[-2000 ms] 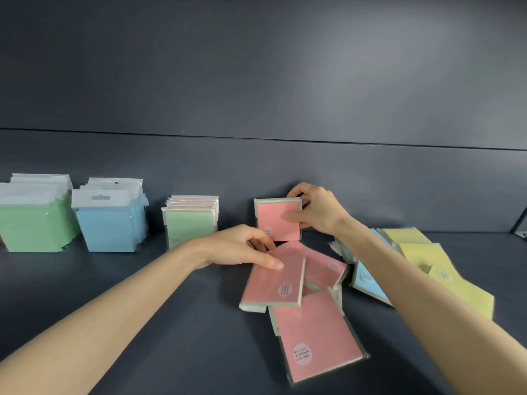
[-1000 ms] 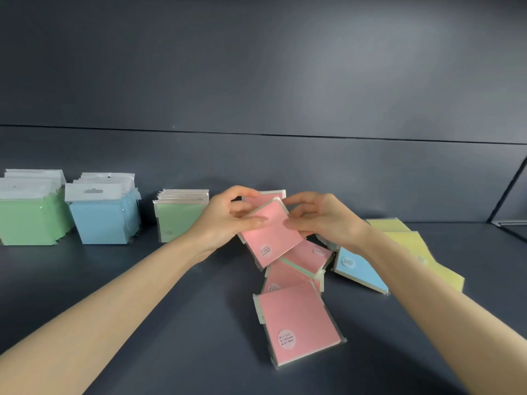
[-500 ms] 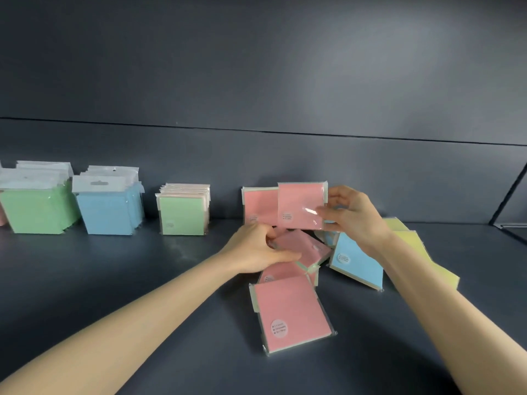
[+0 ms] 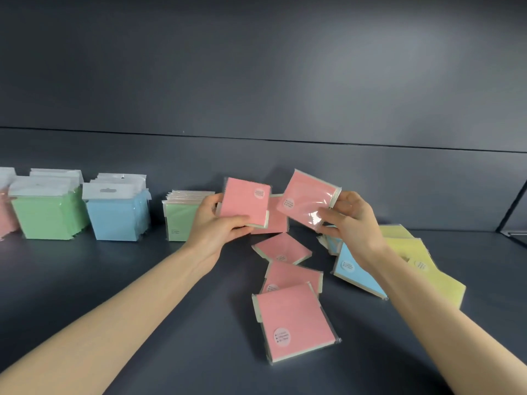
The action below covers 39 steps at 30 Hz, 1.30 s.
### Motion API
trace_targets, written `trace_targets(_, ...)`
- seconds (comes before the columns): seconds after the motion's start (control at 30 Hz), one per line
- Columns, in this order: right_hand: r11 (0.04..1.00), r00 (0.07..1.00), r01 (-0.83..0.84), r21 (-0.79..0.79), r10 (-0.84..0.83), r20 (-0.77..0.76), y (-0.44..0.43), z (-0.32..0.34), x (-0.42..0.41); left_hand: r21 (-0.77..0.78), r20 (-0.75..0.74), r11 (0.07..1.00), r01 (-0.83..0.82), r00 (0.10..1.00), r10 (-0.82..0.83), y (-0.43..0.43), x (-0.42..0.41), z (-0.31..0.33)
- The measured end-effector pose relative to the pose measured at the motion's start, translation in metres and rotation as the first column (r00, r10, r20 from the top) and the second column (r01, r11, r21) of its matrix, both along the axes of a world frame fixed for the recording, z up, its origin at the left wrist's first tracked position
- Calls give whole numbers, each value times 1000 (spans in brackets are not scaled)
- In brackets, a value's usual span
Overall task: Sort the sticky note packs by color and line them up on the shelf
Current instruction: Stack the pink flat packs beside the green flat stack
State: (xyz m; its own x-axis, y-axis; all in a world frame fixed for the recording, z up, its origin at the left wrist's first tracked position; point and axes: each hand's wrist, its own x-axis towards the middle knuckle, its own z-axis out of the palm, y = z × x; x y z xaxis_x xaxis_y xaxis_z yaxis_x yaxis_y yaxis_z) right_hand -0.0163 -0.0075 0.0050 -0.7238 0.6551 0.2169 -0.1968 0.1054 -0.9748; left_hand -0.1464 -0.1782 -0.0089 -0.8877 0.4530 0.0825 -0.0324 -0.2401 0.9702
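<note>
My left hand [image 4: 213, 223] grips a pink sticky note pack [image 4: 242, 201], held upright above the shelf. My right hand [image 4: 349, 220] pinches a second pink pack [image 4: 306, 202], tilted, by its right edge. Behind and between them one pink pack [image 4: 275, 216] stands against the back wall. Three more pink packs lie flat in front: one [image 4: 281, 248], one [image 4: 291, 276] and the nearest [image 4: 295, 323]. A blue pack [image 4: 356, 276] and yellow packs [image 4: 413, 258] lie to the right, partly under my right arm.
Along the back wall to the left stand rows of packs: small green ones [image 4: 182, 218], blue ones [image 4: 117, 215], large green ones [image 4: 48, 212] and a pink edge [image 4: 5, 215] at the frame border. The dark shelf [image 4: 142, 280] runs wide.
My left hand has lifted a pink pack from the pile up to the level of the right hand's pack. The right hand's pack has tilted and shifted right, away from the standing pink pack.
</note>
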Motion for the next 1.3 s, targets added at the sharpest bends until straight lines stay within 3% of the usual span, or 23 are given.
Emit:
trace_targets(0.17,999,998,51,2,-50,-28,0,-1,-1,16,-145,994,-107,983,108,-1,-1,4)
trace_targets(0.47,992,993,-116,47,116,12,-5,-1,1,-34,-287,986,161,944,-164,-7,-6,8)
trace_targets(0.73,949,945,-314,20,310,105,-20,-5,-2,-103,-465,994,-36,885,-16,-4,-2,6)
trace_targets(0.93,940,924,-308,143,261,279,-22,-10,-5,-99,-621,985,-142,782,51,7,4,-9)
trace_targets(1.13,965,960,-173,197,120,255,-10,-10,-4,-415,-615,893,-176,777,-132,11,2,-23)
trace_targets(1.3,985,975,-84,148,51,215,4,-9,0,-693,-505,711,-119,784,-361,12,0,-32)
